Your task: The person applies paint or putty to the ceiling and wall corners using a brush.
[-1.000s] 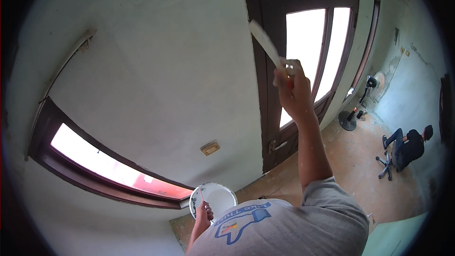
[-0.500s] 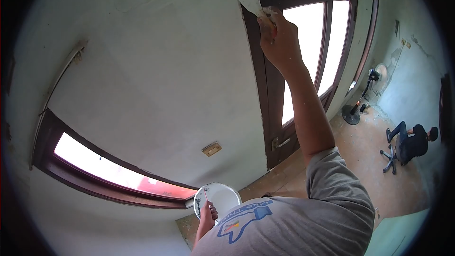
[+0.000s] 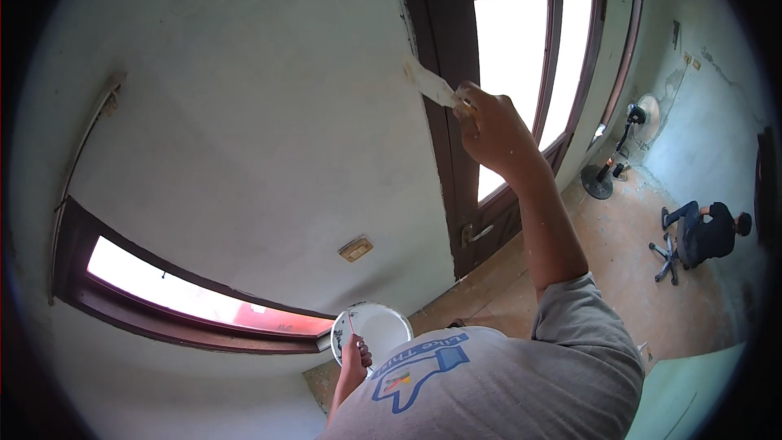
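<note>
In the head view my right hand [image 3: 491, 126] is raised by the door edge, its fingers wrapped around the handle of a putty knife [image 3: 433, 85]. The wide pale blade points up and left, its tip at the wall [image 3: 269, 114] beside the dark door frame. Low down, close to my body, my left hand [image 3: 355, 358] is closed at the near-left side of a white bucket [image 3: 389, 318]. A thin reddish strip runs from that fist toward the bucket's far rim, and dark smears mark the left inside wall.
A brown door [image 3: 453, 187] with bright glass panes stands behind my right arm. Left of the bucket is a low window [image 3: 195, 285]; above it sits a wall switch [image 3: 356, 248]. Farther right are a standing fan [image 3: 619, 147] and a person [image 3: 709, 232] on a wheeled chair.
My right hand and the putty knife have moved down along the door edge, and the blade has tipped flatter. My left hand stays at the bucket. The view has shifted slightly.
</note>
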A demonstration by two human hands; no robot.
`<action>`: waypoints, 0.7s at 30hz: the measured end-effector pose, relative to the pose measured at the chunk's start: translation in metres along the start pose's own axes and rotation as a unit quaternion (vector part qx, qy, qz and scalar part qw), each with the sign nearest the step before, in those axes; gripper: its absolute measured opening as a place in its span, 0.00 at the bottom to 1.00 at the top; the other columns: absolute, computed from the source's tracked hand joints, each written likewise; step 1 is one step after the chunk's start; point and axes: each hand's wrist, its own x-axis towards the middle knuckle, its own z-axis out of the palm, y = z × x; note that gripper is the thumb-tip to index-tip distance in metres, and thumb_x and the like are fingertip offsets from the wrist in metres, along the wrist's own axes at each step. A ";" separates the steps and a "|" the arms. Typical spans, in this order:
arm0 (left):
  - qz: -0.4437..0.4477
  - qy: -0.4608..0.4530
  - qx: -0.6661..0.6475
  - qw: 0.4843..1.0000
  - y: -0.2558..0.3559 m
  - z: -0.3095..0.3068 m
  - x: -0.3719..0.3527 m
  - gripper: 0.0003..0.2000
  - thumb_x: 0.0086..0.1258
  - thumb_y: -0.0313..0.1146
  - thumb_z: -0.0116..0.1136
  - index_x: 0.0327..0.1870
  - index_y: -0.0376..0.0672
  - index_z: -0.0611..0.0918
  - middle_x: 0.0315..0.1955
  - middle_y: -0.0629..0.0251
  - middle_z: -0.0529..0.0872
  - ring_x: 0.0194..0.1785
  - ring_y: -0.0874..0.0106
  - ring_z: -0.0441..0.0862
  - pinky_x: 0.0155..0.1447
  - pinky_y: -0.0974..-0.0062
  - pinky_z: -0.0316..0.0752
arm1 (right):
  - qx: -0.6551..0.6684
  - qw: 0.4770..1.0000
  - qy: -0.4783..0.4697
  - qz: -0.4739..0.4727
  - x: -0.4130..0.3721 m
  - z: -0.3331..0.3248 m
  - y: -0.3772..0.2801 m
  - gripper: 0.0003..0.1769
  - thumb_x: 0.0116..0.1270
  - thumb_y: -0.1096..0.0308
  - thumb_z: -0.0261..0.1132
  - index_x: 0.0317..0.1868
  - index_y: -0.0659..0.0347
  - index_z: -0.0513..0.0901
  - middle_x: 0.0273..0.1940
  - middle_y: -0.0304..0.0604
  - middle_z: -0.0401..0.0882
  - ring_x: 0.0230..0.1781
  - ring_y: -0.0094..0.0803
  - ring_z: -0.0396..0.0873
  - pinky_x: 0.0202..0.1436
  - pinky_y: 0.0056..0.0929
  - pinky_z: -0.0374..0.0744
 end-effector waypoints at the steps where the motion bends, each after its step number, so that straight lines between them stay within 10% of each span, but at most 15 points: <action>1: 0.000 -0.001 0.001 1.000 -0.001 0.001 0.001 0.12 0.64 0.38 0.54 0.23 0.54 0.65 0.12 0.78 0.56 0.12 0.80 0.48 0.18 0.76 0.42 | -0.001 1.000 0.001 0.000 -0.005 -0.002 0.000 0.10 0.65 0.77 0.59 0.48 0.65 0.76 0.35 0.61 0.85 0.35 0.56 0.86 0.39 0.46 0.82; 9: -0.011 -0.024 0.020 0.999 -0.004 0.006 0.003 0.13 0.65 0.38 0.53 0.22 0.54 0.64 0.11 0.79 0.56 0.11 0.81 0.49 0.16 0.76 0.42 | -0.083 0.980 0.174 -0.051 -0.007 -0.029 -0.021 0.15 0.78 0.68 0.55 0.61 0.58 0.76 0.30 0.51 0.83 0.28 0.38 0.82 0.36 0.41 0.79; 10: -0.012 -0.024 0.016 1.000 -0.006 0.005 0.006 0.13 0.65 0.38 0.53 0.22 0.54 0.64 0.11 0.79 0.56 0.11 0.81 0.49 0.16 0.76 0.42 | -0.032 0.981 0.182 -0.060 -0.002 -0.039 -0.036 0.18 0.72 0.72 0.58 0.61 0.63 0.78 0.33 0.56 0.83 0.35 0.49 0.84 0.40 0.43 0.81; 21: 0.003 -0.010 0.006 1.000 -0.007 0.009 -0.001 0.13 0.65 0.38 0.53 0.22 0.54 0.64 0.12 0.79 0.57 0.10 0.81 0.49 0.16 0.77 0.41 | 0.039 0.907 0.300 -0.293 0.077 0.041 -0.011 0.20 0.65 0.75 0.65 0.58 0.54 0.80 0.30 0.49 0.73 0.26 0.46 0.76 0.31 0.41 0.77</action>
